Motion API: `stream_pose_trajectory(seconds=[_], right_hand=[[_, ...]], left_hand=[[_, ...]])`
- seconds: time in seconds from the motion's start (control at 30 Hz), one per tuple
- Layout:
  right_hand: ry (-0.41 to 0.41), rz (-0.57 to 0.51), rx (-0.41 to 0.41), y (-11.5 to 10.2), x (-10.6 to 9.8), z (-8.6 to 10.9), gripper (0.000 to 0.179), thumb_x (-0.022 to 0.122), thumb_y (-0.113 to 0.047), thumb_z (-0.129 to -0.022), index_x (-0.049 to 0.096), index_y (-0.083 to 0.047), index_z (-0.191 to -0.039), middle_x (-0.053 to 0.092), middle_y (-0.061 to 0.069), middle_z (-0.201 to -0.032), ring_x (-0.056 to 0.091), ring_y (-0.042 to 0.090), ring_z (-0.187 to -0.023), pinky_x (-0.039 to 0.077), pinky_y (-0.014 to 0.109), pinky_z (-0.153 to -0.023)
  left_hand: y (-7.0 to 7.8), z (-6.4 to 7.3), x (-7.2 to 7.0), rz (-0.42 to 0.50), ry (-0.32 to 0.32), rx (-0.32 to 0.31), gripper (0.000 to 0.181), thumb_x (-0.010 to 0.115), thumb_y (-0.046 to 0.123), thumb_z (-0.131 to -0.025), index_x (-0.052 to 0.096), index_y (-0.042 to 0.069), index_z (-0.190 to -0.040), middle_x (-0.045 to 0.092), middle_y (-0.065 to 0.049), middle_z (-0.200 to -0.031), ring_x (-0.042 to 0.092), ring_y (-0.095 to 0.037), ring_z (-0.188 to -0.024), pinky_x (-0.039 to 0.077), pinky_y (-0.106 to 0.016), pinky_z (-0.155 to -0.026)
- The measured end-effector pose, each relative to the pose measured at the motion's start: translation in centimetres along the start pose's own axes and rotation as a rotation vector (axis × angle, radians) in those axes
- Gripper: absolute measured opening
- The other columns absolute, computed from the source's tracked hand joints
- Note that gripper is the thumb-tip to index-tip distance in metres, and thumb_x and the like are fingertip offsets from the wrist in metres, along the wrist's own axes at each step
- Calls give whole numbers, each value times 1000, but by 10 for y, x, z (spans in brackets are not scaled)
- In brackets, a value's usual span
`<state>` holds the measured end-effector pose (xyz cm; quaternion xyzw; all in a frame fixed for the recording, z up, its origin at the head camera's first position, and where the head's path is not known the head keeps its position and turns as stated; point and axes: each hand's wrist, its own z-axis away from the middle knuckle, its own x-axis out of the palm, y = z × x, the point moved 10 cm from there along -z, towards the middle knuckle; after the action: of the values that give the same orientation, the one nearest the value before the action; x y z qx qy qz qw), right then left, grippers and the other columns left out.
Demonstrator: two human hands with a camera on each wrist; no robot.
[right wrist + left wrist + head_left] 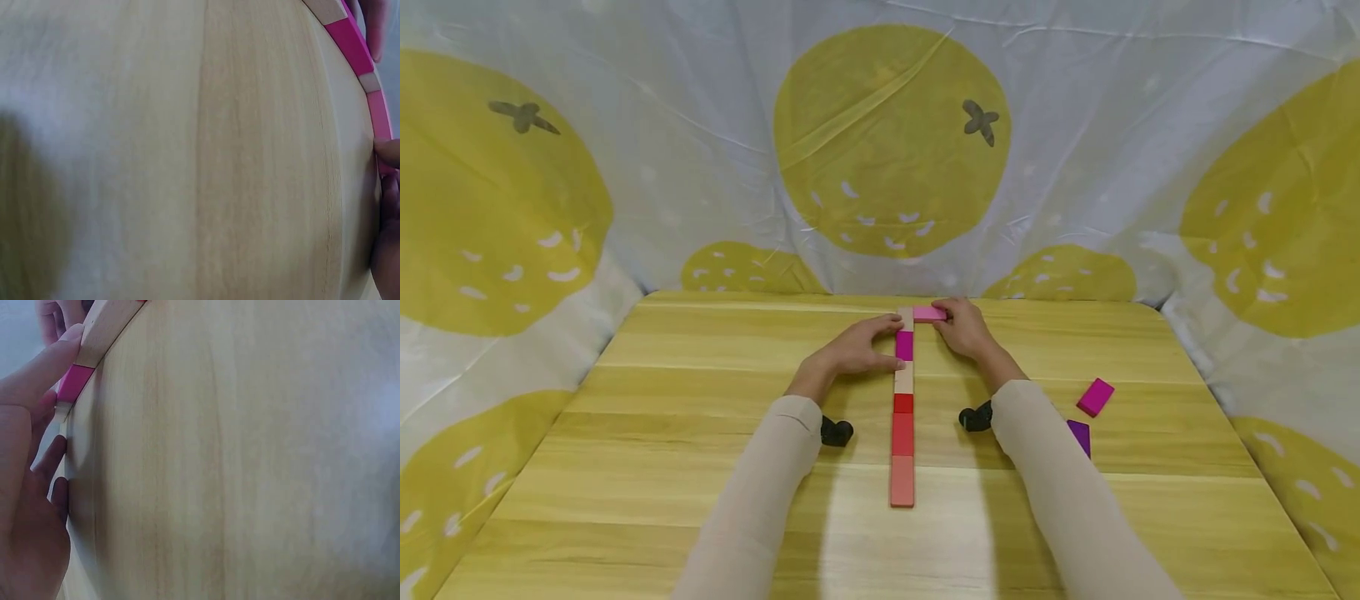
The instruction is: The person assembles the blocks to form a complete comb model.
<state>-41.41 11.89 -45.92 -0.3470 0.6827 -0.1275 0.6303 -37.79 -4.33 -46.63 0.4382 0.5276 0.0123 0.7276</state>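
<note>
A straight row of small blocks runs away from me along the middle of the table. From the near end come a salmon block, red blocks, a plain wooden block, a magenta block and another plain block. My left hand rests against the row's far part, thumb at the nearer plain block and a fingertip at the farther one. My right hand pinches a pink block by its right end. In the right wrist view, this pink block sits against the row's far end, set crosswise.
Near the right forearm lie a loose magenta block and a purple block, the latter partly hidden by the sleeve. Behind the wooden table hangs a fruit-print cloth, close to the table's far edge.
</note>
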Motion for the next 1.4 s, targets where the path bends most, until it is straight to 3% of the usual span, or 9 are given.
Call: stream_pose_trajectory(seconds=[0.33,0.67,1.03,1.4], right_hand=[[-4,-21,23,5,2,0,37,65,-8,-102,64,4,-137,59,25,-133,52,39,-123,43,50,-107],[6,-10,14,3,-1,-1,37,64,-8,-103,63,5,-137,58,27,-132,50,41,-124,41,53,-107],[-6,5,20,3,1,-1,37,64,-9,-103,63,2,-138,57,26,-133,50,40,-126,40,52,-108],[-22,-4,31,4,1,1,42,67,-11,-102,61,2,-141,55,27,-134,51,40,-124,42,52,-106]], left_hand=[[1,1,2,-3,18,22,78,80,37,-91,47,7,-156,35,-6,-165,27,-25,-153,21,-41,-123],[4,-1,4,-28,-14,57,70,77,36,-95,50,11,-154,31,-7,-167,23,-29,-154,20,-46,-123],[0,1,4,-16,-3,32,69,77,37,-94,51,13,-154,32,-3,-166,24,-25,-153,20,-43,-123],[1,0,6,-15,-13,52,69,76,37,-95,52,11,-154,31,-6,-167,23,-28,-154,20,-47,-123]])
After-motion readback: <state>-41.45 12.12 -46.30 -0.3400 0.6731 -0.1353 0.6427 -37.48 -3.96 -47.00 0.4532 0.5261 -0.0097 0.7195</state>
